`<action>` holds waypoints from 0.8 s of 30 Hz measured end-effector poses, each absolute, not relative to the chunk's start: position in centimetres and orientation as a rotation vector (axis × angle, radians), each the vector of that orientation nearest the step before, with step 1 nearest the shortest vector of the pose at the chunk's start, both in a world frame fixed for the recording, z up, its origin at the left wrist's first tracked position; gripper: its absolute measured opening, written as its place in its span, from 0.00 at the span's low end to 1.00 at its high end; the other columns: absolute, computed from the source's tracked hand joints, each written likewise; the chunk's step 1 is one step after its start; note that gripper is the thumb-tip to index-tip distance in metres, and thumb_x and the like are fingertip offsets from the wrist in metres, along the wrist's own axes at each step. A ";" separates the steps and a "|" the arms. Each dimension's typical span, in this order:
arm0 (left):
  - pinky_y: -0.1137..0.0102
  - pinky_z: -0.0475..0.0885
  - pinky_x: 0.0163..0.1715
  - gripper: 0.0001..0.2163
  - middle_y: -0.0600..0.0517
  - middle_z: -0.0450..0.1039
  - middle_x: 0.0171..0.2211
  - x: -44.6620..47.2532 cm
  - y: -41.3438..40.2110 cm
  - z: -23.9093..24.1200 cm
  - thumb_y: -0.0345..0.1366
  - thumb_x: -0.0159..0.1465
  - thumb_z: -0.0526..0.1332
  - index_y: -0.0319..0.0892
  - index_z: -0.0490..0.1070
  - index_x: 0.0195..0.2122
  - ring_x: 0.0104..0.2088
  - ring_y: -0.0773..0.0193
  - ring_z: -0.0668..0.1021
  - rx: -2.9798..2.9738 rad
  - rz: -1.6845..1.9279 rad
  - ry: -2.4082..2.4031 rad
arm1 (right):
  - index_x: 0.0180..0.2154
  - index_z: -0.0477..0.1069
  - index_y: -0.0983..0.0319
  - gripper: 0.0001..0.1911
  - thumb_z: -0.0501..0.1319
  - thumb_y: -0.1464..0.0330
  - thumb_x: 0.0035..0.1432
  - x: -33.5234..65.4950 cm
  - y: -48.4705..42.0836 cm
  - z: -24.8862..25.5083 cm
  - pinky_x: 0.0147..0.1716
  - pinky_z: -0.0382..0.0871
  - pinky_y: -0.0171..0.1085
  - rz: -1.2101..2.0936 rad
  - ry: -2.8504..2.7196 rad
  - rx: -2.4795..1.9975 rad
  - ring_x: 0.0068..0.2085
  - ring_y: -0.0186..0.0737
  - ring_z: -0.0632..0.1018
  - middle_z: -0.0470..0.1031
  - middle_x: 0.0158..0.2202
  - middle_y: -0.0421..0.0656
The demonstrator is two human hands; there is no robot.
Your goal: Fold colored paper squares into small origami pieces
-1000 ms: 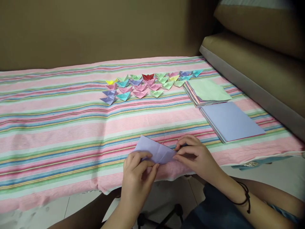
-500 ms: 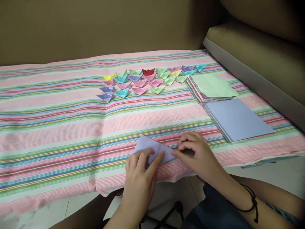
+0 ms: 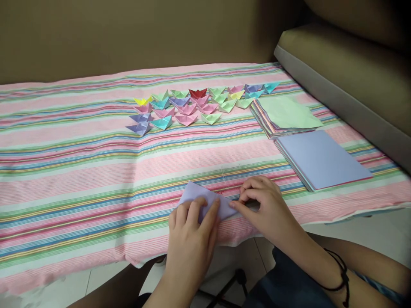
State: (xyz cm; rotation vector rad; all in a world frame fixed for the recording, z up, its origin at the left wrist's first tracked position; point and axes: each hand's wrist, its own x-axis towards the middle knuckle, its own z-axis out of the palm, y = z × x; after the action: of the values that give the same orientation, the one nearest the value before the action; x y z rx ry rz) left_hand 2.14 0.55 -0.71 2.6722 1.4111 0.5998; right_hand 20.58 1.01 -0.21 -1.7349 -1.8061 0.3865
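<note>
A folded sheet of purple paper (image 3: 208, 201) lies at the near edge of the striped cloth, with a point at its top left and a narrow corner on its right. My left hand (image 3: 192, 235) holds it down from the front, fingers bent and pressed onto its surface; part of the sheet is hidden beneath them. At the right corner, my right hand (image 3: 265, 203) pinches the paper between thumb and fingers. Its other fingers are curled.
Several small folded paper boats (image 3: 186, 109) stand in rows farther back on the striped cloth (image 3: 73, 179). To the right lie a stack of paper with light green on top (image 3: 292, 112) and another topped with blue-purple (image 3: 324, 160). A brown cushion (image 3: 340, 81) borders the right side.
Both hands stay on the purple paper in nearly the same places. My left index finger has shifted slightly. The whole view has tilted a little.
</note>
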 end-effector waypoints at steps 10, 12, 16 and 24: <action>0.60 0.60 0.37 0.17 0.44 0.68 0.44 2.3 0.5 -0.8 0.32 0.63 0.54 0.47 0.65 0.54 0.40 0.54 0.66 2.678 0.593 1.442 | 0.17 0.64 0.60 0.14 0.65 0.66 0.48 20.4 1.0 -0.2 0.37 0.60 0.43 0.350 -1.813 -1.747 0.36 0.42 0.70 0.70 0.26 0.39; 0.60 0.60 0.37 0.17 0.45 0.68 0.44 2.3 0.5 -0.8 0.32 0.63 0.54 0.47 0.66 0.54 0.40 0.54 0.66 2.681 0.601 1.454 | 0.17 0.64 0.60 0.14 0.66 0.67 0.48 20.4 1.0 -0.1 0.38 0.60 0.43 0.350 -1.812 -1.755 0.36 0.42 0.70 0.70 0.26 0.39; 0.61 0.60 0.36 0.17 0.44 0.68 0.43 2.4 0.5 -0.7 0.32 0.63 0.54 0.45 0.67 0.53 0.40 0.54 0.66 2.706 0.620 1.443 | 0.18 0.65 0.61 0.13 0.66 0.67 0.48 20.3 0.9 0.0 0.38 0.60 0.44 0.364 -1.798 -1.768 0.37 0.43 0.70 0.70 0.27 0.40; 0.60 0.60 0.36 0.16 0.44 0.69 0.43 2.5 0.6 -0.8 0.32 0.63 0.54 0.43 0.68 0.53 0.40 0.53 0.66 2.735 0.626 1.428 | 0.19 0.63 0.61 0.13 0.65 0.67 0.47 20.3 0.9 -0.3 0.38 0.61 0.44 0.333 -1.794 -1.788 0.37 0.44 0.69 0.69 0.27 0.41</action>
State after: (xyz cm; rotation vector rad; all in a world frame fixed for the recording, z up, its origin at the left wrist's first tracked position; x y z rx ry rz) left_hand 2.46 0.65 -0.85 2.7349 1.4284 0.6260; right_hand 20.28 0.92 -0.29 -1.7880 -1.7943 0.3334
